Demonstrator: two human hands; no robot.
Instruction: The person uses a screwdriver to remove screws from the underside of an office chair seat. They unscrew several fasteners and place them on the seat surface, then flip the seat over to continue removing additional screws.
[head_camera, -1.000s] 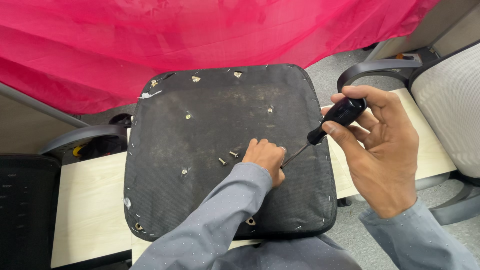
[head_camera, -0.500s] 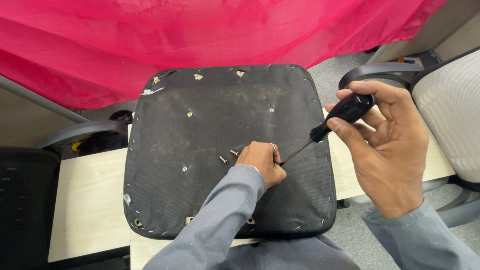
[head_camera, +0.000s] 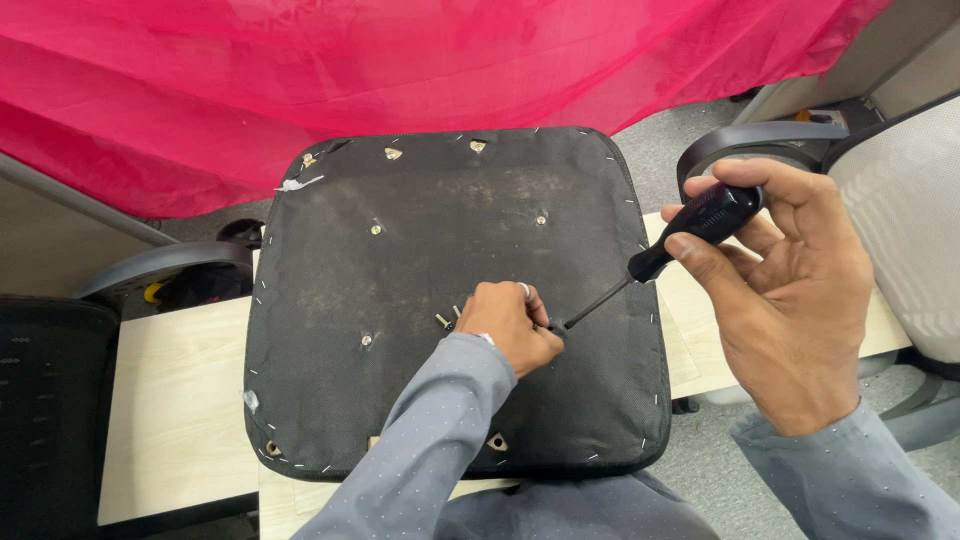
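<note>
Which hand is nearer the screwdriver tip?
Left. The left hand pinches right at the tip of the screwdriver on the seat cushion; the right hand grips the handle, up the shaft.

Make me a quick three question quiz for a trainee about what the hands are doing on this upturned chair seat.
1. True or false: the right hand holds the black-handled screwdriver.
2. Where does the screwdriver's tip meet the left hand? A) at the fingers on the seat underside B) on the pink cloth C) on the wooden table
3. Fill in: the loose screws stand just beside the ____ hand.

Key
1. True.
2. A.
3. left.
</note>
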